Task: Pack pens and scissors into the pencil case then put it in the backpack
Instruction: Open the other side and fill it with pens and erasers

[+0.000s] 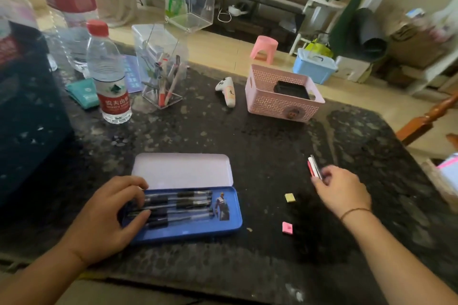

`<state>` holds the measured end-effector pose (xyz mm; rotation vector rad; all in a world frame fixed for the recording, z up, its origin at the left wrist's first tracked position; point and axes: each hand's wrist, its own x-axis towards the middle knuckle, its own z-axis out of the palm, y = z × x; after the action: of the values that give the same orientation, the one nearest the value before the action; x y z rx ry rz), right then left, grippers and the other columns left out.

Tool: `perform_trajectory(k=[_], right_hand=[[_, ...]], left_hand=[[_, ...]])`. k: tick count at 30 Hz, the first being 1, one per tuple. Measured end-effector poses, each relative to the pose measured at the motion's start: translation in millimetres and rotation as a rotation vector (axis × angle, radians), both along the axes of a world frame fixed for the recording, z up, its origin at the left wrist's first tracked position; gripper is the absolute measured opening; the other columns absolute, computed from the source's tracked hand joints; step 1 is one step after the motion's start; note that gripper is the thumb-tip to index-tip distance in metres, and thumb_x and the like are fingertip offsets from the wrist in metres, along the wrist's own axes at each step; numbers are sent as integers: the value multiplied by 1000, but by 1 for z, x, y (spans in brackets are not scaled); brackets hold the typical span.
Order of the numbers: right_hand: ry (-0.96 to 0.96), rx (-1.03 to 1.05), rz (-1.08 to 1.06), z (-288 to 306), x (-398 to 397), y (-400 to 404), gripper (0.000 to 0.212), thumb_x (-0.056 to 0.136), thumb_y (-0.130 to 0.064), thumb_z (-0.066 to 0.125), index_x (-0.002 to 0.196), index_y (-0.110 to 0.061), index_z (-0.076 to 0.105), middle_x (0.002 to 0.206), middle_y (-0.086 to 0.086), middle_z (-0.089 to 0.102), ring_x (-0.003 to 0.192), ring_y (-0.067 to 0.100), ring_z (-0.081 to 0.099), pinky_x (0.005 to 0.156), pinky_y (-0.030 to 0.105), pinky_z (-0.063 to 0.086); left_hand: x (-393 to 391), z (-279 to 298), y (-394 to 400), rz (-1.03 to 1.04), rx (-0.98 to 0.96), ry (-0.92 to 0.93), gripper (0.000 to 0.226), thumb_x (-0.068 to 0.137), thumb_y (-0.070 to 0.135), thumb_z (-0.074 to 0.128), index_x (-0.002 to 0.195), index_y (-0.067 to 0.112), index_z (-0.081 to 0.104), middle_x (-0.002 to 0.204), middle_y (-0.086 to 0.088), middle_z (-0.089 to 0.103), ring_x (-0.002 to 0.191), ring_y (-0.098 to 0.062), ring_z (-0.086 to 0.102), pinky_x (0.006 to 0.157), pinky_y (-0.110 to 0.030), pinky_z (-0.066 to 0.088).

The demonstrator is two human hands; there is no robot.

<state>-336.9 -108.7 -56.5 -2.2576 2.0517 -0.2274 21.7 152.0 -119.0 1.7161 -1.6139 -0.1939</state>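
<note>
A blue pencil case (223,226) lies open on the dark stone table, its pale lid (183,168) folded back. Several black pens (188,202) lie side by side inside it. My left hand (111,215) rests on the left end of the case, fingers spread over the pens. My right hand (343,190), to the right of the case, grips a small red-and-white folded item that looks like scissors (313,166). The dark backpack (27,116) stands at the left edge of the table.
A yellow eraser (290,197) and a pink eraser (287,227) lie between the case and my right arm. Further back stand a water bottle (109,77), a clear pen holder (161,67), a white controller (226,91) and a pink basket (282,99).
</note>
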Motion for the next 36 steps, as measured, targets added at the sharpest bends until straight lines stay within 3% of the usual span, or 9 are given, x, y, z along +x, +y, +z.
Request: perform_trajectory(k=[5, 12, 15, 20, 24, 27, 32, 34, 36], right_hand=[[-66, 197, -182, -23, -36, -27, 22, 77, -38, 69, 62, -22, 64, 74, 4, 65, 71, 24, 57, 70, 30, 49], [-81, 186, -187, -10, -25, -26, 21, 86, -30, 64, 67, -20, 67, 86, 10, 69, 86, 32, 62, 77, 36, 50], [-27, 3, 43, 12, 12, 13, 12, 89, -33, 58, 83, -24, 63, 81, -1, 57, 74, 22, 54, 62, 31, 42], [-42, -222, 885, 14, 86, 102, 6, 84, -34, 57, 85, -29, 61, 81, -9, 60, 74, 14, 57, 50, 31, 50], [74, -174, 1052, -8, 125, 128, 13, 72, -28, 74, 77, -24, 63, 76, -5, 62, 64, 16, 58, 45, 29, 46], [59, -153, 1073, -17, 138, 133, 16, 70, -26, 77, 76, -22, 62, 74, -3, 61, 60, 16, 57, 51, 28, 45], [43, -78, 1028, -3, 135, 136, 25, 85, -48, 52, 95, -27, 61, 92, -7, 63, 83, 13, 55, 71, 30, 48], [-8, -75, 879, 8, 116, 113, 25, 85, -51, 52, 92, -29, 62, 88, -9, 62, 80, 11, 55, 68, 30, 48], [-71, -136, 595, 10, 84, 72, 18, 84, -43, 60, 91, -27, 64, 87, -5, 64, 80, 17, 58, 66, 31, 48]], left_hand=[[-1, 2, 0, -8, -3, -3, 21, 77, 48, 61, 84, 30, 54, 113, 14, 57, 108, -9, 56, 91, -25, 44], [-2, 4, 0, -16, 30, -42, 26, 74, 46, 68, 88, 30, 53, 113, 10, 56, 107, -11, 56, 91, -30, 46], [-1, 5, 1, -23, 34, -42, 23, 77, 44, 67, 89, 31, 52, 112, 10, 56, 106, -11, 56, 91, -26, 45], [-2, 2, 3, 8, 52, 57, 8, 85, 43, 52, 92, 40, 49, 114, 12, 54, 108, -6, 54, 90, -22, 44], [-1, 0, 4, 10, 45, 91, 7, 89, 41, 46, 95, 40, 49, 114, 13, 55, 109, -6, 54, 91, -16, 43], [0, 1, 3, -7, 52, 73, 14, 85, 43, 54, 96, 36, 50, 114, 11, 55, 110, -5, 54, 93, -18, 43], [0, 3, 3, -41, 58, 10, 35, 72, 47, 69, 99, 34, 50, 117, 16, 54, 112, -4, 53, 94, -15, 42], [1, 2, 2, -51, 47, -10, 37, 72, 48, 70, 100, 33, 52, 117, 17, 54, 111, -3, 53, 94, -17, 43], [1, 1, 0, -45, 36, -23, 37, 72, 48, 71, 100, 33, 52, 115, 16, 55, 109, -5, 54, 93, -25, 45]])
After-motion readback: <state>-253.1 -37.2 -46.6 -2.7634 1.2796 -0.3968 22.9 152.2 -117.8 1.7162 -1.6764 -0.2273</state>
